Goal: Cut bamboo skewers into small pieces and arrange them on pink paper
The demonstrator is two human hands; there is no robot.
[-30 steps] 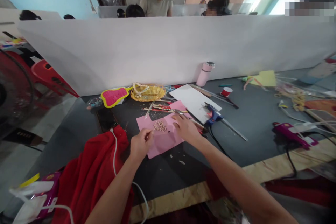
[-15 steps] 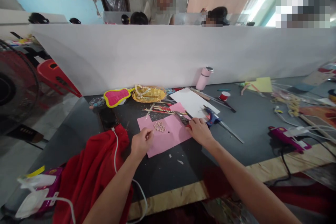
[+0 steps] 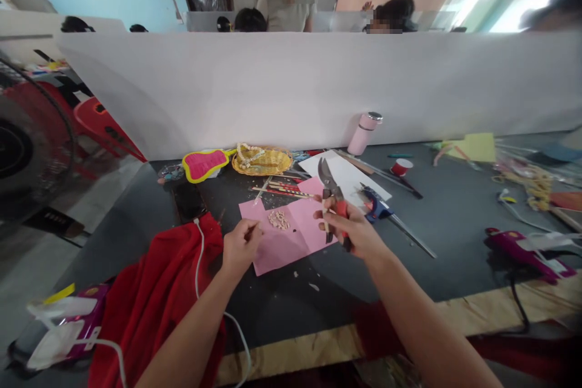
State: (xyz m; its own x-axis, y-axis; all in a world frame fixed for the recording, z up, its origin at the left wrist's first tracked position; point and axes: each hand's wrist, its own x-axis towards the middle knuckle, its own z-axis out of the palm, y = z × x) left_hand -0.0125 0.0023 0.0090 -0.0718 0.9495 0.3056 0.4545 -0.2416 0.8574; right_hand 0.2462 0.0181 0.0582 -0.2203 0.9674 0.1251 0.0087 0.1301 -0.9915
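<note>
- Gripping a pair of red-handled pruning shears (image 3: 335, 191), the right hand (image 3: 352, 227) is wrapping its fingers around the handles, the blades pointing toward the table's far edge.
- The shears are showing above the right part of a creased pink paper sheet (image 3: 277, 254), which is lying near the table's middle.
- The left hand (image 3: 240, 245) is pinching its fingertips together at the sheet's left edge; I cannot tell whether anything is sitting between them.
- Small pale beads (image 3: 279, 220) are lying in a loose heap on the sheet, between the two hands.
- Thin sticks (image 3: 286, 188) are lying just past the sheet's far edge.
- A blue glue gun (image 3: 378, 206) is resting to the right of the shears, partly over a white sheet (image 3: 364, 179).
- A smartphone (image 3: 188, 200) and a red cloth (image 3: 173, 273) are lying toward the table's left edge.
- A wicker basket (image 3: 282, 167) and a pink bottle (image 3: 362, 135) are standing by the table's far edge.
</note>
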